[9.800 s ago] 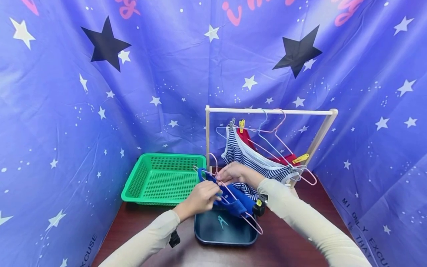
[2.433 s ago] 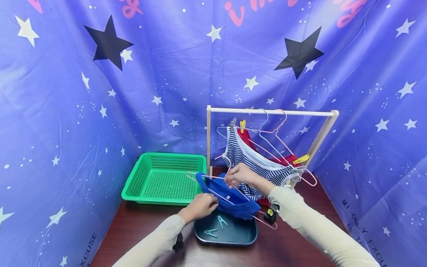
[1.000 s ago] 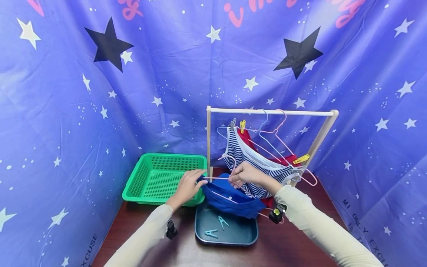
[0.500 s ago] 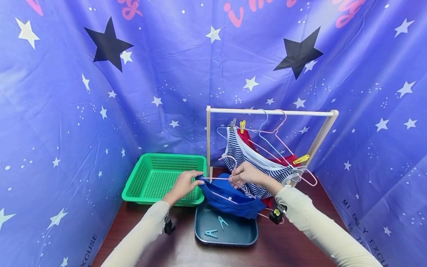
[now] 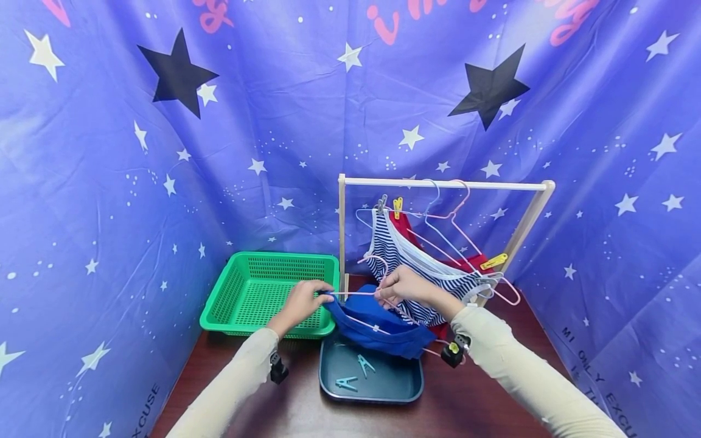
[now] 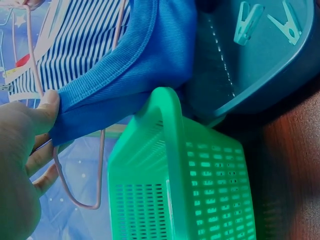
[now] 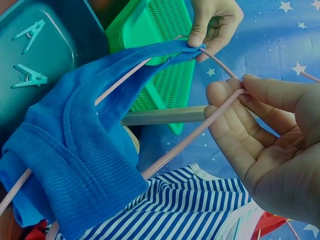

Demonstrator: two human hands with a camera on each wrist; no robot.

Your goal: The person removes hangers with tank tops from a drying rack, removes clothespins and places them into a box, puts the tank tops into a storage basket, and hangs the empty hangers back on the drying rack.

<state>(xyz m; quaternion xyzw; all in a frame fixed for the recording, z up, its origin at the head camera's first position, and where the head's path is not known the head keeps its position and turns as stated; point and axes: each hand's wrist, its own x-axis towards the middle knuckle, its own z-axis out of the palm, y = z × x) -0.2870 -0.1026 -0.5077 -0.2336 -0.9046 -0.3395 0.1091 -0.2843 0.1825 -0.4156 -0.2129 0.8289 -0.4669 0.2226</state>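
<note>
My right hand [image 5: 402, 285] pinches a pink hanger [image 5: 353, 294] just below its hook. Threaded over that hanger, a blue ribbed garment [image 5: 378, 337] hangs partly above a dark tray [image 5: 391, 383]. At the garment's left corner, my left hand [image 5: 300, 304] pinches the cloth between thumb and fingers; in the left wrist view the thumb [image 6: 47, 107] lies on the blue edge. The hanger's pink end loop [image 6: 92, 205] sticks out past that corner. Two teal clothespins [image 5: 346, 383] lie in the tray.
A green basket [image 5: 205, 316] stands at the left, beneath my left hand. Behind the right hand is a wooden rack [image 5: 493, 184] bearing a striped garment [image 5: 418, 267] and a red one [image 5: 404, 228], both clipped on hangers. A starry curtain [image 5: 306, 121] encloses the table.
My left hand has gone from the garment's front to its left corner, now pinching it. A second clothespin has come to lie in the tray. The hanger and garment have shifted right.
</note>
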